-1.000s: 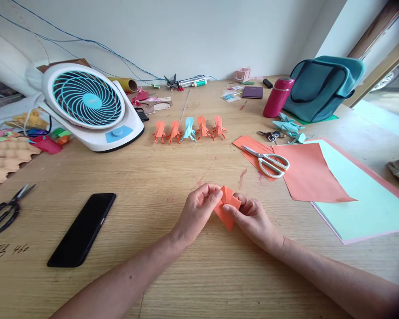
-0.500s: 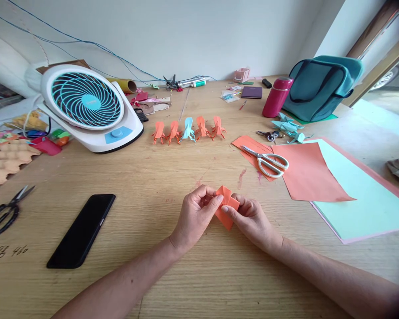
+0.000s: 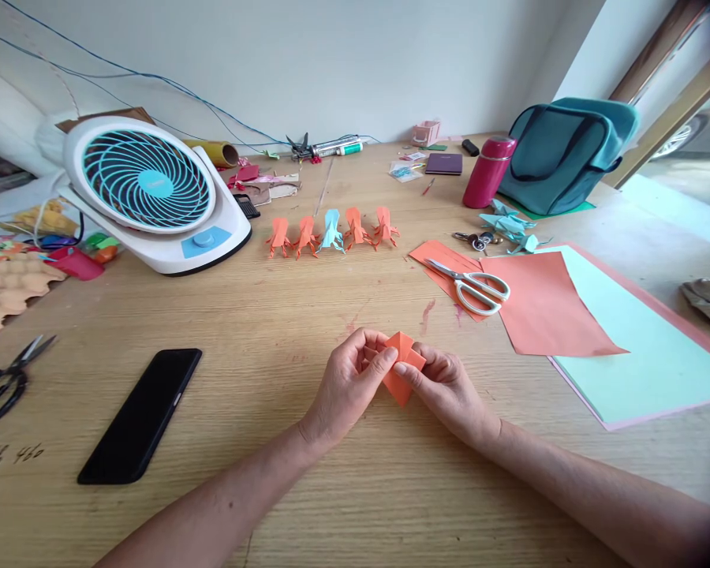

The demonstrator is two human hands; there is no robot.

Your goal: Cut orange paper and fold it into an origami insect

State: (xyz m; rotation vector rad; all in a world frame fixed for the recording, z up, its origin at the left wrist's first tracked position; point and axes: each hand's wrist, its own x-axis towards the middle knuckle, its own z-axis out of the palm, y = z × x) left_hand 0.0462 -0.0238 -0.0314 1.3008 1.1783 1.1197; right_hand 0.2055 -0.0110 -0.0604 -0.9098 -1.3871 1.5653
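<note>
A small folded piece of orange paper [image 3: 400,388] is held between both hands above the wooden table. My left hand [image 3: 355,379] pinches its left side, thumb pressed on the top folds and the fingers partly behind. On the right edge, my right hand [image 3: 450,390] grips it with the thumb in front and curled fingers behind. The paper shows a pointed lower end and creased flaps at the top. Beyond the hands stands a row of several folded paper insects, orange ones [image 3: 305,235] with a light blue one [image 3: 331,230] in the middle.
White-handled scissors [image 3: 479,290] lie on orange paper at right, near larger orange [image 3: 556,304] and pale green sheets [image 3: 644,371]. A black phone [image 3: 142,414], black scissors [image 3: 5,383] and a fan [image 3: 154,189] are at left. A pink bottle [image 3: 490,173] and teal bag [image 3: 568,158] stand behind.
The top of the folded orange paper has changed shape slightly, its upper flaps now forming a more pointed peak. Both hands keep their grip; the view has shifted a little.
</note>
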